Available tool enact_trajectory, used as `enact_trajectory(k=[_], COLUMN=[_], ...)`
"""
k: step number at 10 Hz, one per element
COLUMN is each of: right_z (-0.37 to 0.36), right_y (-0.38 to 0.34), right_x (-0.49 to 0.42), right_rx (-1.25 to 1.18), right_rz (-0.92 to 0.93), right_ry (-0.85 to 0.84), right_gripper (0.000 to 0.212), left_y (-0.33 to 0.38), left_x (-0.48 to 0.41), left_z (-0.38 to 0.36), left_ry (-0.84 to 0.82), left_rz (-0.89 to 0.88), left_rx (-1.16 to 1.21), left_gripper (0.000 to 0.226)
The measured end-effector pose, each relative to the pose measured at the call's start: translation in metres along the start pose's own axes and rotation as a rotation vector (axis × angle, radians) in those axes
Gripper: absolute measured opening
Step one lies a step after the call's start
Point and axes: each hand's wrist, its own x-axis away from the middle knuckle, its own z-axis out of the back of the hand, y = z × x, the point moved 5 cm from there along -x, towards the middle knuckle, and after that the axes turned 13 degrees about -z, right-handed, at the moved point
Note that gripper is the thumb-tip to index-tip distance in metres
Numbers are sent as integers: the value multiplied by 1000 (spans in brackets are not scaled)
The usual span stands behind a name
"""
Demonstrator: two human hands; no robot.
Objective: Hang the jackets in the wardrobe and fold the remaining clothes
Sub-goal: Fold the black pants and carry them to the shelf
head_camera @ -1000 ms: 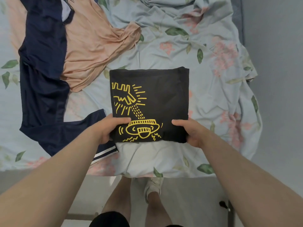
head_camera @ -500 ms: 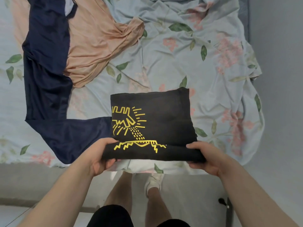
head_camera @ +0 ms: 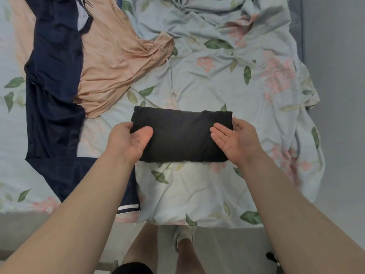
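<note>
A black T-shirt lies folded into a narrow rectangle on the floral bed sheet, with its yellow print hidden inside the fold. My left hand grips its left end, thumb on top and fingers underneath. At the right end, my right hand holds the shirt with the palm turned up, the thumb on the cloth and the fingers behind the edge. A navy garment with white stripes at its hem lies spread out on the left. A peach top lies crumpled beside it.
The bed's near edge runs below the shirt, and my legs and a shoe stand on the grey floor in front of it. A grey wall borders the bed on the right. The sheet is bunched at the far end.
Both hands lifted the shirt's near edge and folded it over away from me. The yellow print is now covered, and the shirt is half as deep.
</note>
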Motion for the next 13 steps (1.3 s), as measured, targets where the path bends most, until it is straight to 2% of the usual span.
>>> enact_trajectory(k=[1, 2, 3, 4, 6, 10, 11, 12, 13], right_z=[-12, -40, -35, -23, -19, -16, -18, 3, 48], right_y=[-6, 19, 32, 31, 38, 37, 36, 28, 34], right_x=[7, 9, -21, -48, -76, -81, -67, -51, -32], right_rx=[574, 1533, 1894, 1960, 2005, 1912, 1778, 1429, 916], right_rz=[500, 1167, 1110, 980, 924, 1035, 1065, 931, 635], right_ry=[213, 372, 466, 505, 547, 558, 549, 673, 794], right_gripper=[52, 55, 62, 70, 75, 72, 73, 78, 73], left_y=[16, -24, -44, -47, -59, -59, -48, -29, -31], left_x=[14, 26, -11, -42, -67, -74, -62, -56, -53], left_z=[-18, -45, -40, -30, -29, -26, -23, 10, 43], left_ry=[-207, -719, -682, -586, -548, -569, -487, -101, -39], left_rz=[-829, -1515, -1393, -1298, -1276, -1370, -1351, -1019, -715], left_rx=[-774, -1605, -1974, -2044, -2042, -1905, -1771, -1392, -1041], left_gripper=[47, 56, 71, 79, 79, 73, 74, 74, 55])
